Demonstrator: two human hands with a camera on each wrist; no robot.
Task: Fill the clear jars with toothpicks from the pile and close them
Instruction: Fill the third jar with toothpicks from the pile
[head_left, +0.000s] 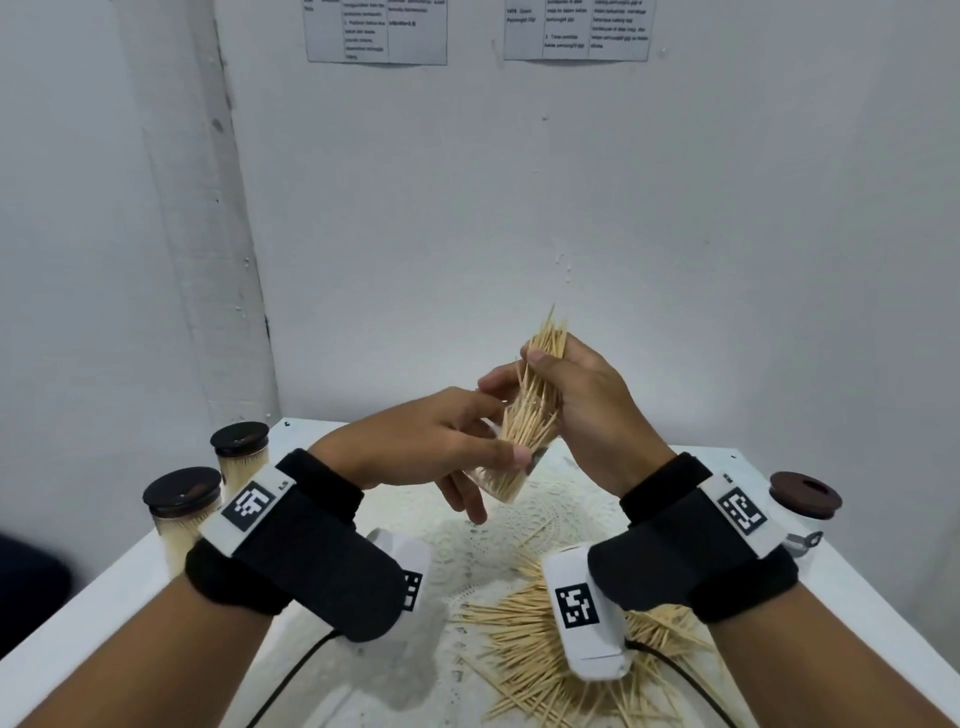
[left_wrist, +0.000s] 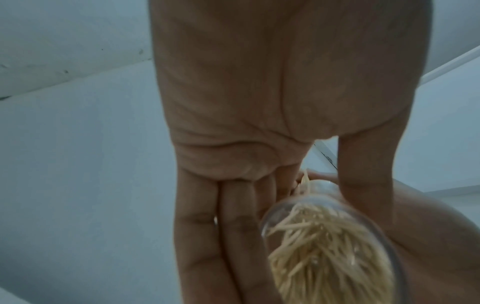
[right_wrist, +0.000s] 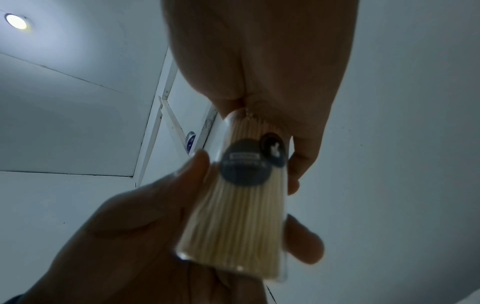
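Note:
My left hand (head_left: 483, 447) holds a clear jar (head_left: 511, 480) tilted above the table, gripped between thumb and fingers. The jar (left_wrist: 324, 246) is partly full of toothpicks, and a dark round label shows on its side (right_wrist: 233, 205). My right hand (head_left: 571, 395) grips a thick bundle of toothpicks (head_left: 537, 395) whose lower ends stand in the jar's mouth while the upper tips stick out above the thumb. A loose pile of toothpicks (head_left: 535, 660) lies on the table below both wrists.
Two filled jars with dark lids (head_left: 241, 449) (head_left: 182, 501) stand at the table's left edge. At the right edge is another jar with a brown lid (head_left: 805, 496). A white lace mat (head_left: 519, 525) covers the table middle. The wall is close behind.

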